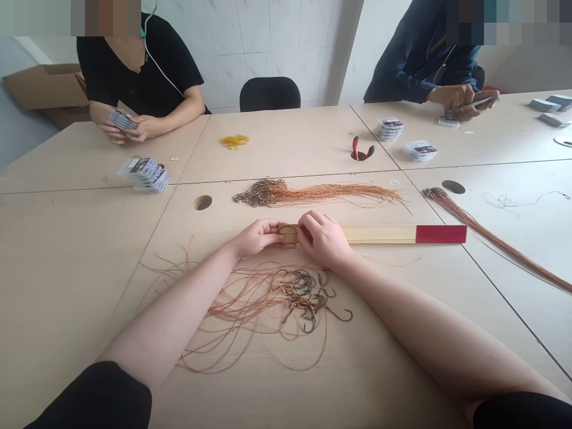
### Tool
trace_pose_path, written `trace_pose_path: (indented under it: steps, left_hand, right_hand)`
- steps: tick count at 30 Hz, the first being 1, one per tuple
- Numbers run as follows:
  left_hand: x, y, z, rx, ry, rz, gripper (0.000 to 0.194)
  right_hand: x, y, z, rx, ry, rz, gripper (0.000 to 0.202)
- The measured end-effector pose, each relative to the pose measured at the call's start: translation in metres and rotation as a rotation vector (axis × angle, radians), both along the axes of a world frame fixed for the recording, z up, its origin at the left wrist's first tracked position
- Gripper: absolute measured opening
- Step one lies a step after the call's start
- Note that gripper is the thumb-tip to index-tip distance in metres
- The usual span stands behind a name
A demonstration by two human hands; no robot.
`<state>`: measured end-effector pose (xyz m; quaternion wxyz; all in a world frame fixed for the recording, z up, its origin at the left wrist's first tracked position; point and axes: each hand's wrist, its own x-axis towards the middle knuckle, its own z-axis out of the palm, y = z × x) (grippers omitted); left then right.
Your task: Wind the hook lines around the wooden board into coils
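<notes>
A long flat pale wooden strip (382, 234) with a dark red right end lies across the table before me. My left hand (257, 238) grips its left end between thumb and fingers. Close beside it, my right hand (324, 238) is closed over the strip with its fingertips pressed together; what they pinch is hidden. A thin curved line shows on the strip between the hands, and a bit of red lies under its edge. Nearer to me is a loose pile of large dark fish hooks (308, 298) with orange-brown lines (241, 298) trailing left beneath my left forearm.
Beyond the strip lies a hook bundle (263, 193) with straight lines. Another bundle (491, 238) is at right. Red-handled pliers (356, 148) stand in a table hole. Yellow bands (235, 141) and stacked plastic boxes (145, 174) lie farther off. Two people sit opposite, hands occupied.
</notes>
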<state>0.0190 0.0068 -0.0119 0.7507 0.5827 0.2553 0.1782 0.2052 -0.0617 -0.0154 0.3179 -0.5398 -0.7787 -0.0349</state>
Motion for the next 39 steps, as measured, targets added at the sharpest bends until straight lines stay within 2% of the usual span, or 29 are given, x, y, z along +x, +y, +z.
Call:
trace_pose_path:
  steps: [5, 11, 20, 23, 28, 31, 35, 39]
  left_hand:
    - [0.000, 0.000, 0.000, 0.029, 0.009, -0.005, 0.031]
    - [0.001, 0.000, -0.001, 0.050, -0.008, -0.006, 0.031]
    - [0.002, -0.002, -0.004, 0.151, 0.045, 0.024, 0.034]
    - [0.004, -0.006, -0.005, 0.274, 0.078, 0.065, 0.031]
    - [0.006, -0.013, 0.001, 0.699, 0.140, 0.193, 0.028]
    - [0.006, -0.014, 0.004, 0.862, 0.182, 0.234, 0.032]
    - [0.004, -0.010, 0.000, 0.977, 0.178, 0.310, 0.032]
    - [0.001, -0.008, -0.008, 0.967, 0.181, 0.369, 0.034]
  right_hand:
    - [-0.001, -0.001, 0.000, -0.008, 0.000, -0.034, 0.009]
    - [-0.002, 0.000, -0.001, -0.008, -0.030, -0.057, 0.024]
    - [-0.002, 0.000, 0.000, -0.026, -0.114, -0.047, 0.019]
    - [-0.002, 0.000, 0.001, -0.011, -0.129, -0.047, 0.019]
    - [-0.002, -0.002, 0.003, 0.031, -0.174, -0.037, 0.018]
    - [-0.002, -0.003, 0.005, 0.048, -0.201, -0.033, 0.018]
    - [-0.001, -0.004, 0.005, 0.068, -0.208, -0.015, 0.018]
    - [0.000, -0.005, 0.002, 0.088, -0.221, 0.013, 0.018]
